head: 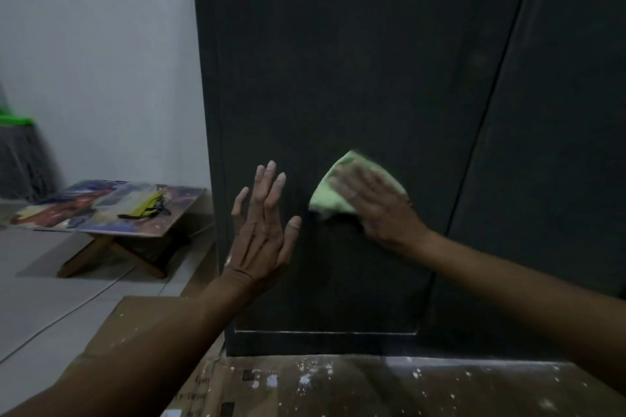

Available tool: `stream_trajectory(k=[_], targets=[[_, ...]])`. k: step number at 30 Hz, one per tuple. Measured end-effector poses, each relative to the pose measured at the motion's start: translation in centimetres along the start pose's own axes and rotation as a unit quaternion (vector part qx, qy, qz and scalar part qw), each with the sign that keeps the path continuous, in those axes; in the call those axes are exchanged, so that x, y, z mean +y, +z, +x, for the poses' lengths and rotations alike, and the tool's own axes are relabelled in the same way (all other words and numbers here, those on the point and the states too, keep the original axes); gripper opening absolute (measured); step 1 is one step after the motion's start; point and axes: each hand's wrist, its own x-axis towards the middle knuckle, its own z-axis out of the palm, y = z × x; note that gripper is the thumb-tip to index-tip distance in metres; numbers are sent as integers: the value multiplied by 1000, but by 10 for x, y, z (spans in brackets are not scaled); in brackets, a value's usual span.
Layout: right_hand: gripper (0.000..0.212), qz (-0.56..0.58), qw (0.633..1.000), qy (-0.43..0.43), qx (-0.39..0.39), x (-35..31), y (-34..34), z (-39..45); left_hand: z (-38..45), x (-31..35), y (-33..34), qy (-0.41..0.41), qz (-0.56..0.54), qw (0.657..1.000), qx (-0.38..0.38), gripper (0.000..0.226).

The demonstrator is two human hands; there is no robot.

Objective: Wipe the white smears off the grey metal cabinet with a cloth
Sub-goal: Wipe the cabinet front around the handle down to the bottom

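Note:
The dark grey metal cabinet (338, 61) fills the middle and right of the head view, its door panel facing me. A light green cloth (330, 195) lies flat against the lower part of the door. My right hand (376, 210) presses on the cloth with straight fingers; hand and cloth are blurred by motion. My left hand (262, 230) is flat with fingers spread, against or just in front of the door to the left of the cloth. I can make out no white smears on the door around the hands.
Brown cardboard (338, 386) speckled with white spots covers the floor at the cabinet's foot. To the left a low folding table (111, 210) with a colourful top carries a yellow-green item (145, 208). A white wall and a tiled floor (40, 298) lie further left.

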Motion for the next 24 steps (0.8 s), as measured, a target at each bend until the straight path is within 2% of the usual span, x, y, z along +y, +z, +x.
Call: stream_trajectory(k=[2,4,6,9,12,15,19,21,24], targets=[[64,8,994,-91,-65,-20,12,6,-4,-4,2,-17,19,1000,-4,70],[62,16,991,-114,-75,-24,12,25,-1,-4,4,-42,25,999,7,70],[62,9,996,-81,-40,-18,2,53,9,1,4,-64,24,997,27,69],[74,-16,997,50,59,10,-28,103,31,11,-1,-56,13,997,59,67],[85,-14,975,190,118,52,-64,135,54,20,-7,-40,-1,995,90,64],[81,20,951,274,140,75,-86,134,72,30,-12,-49,-15,993,110,64],[74,77,927,325,173,53,-81,137,88,43,-13,-76,-28,989,126,65],[75,74,925,335,165,31,-71,149,95,48,-12,-89,-39,986,137,64],[76,55,965,231,107,3,-58,173,109,53,-16,-99,-59,980,165,64]])
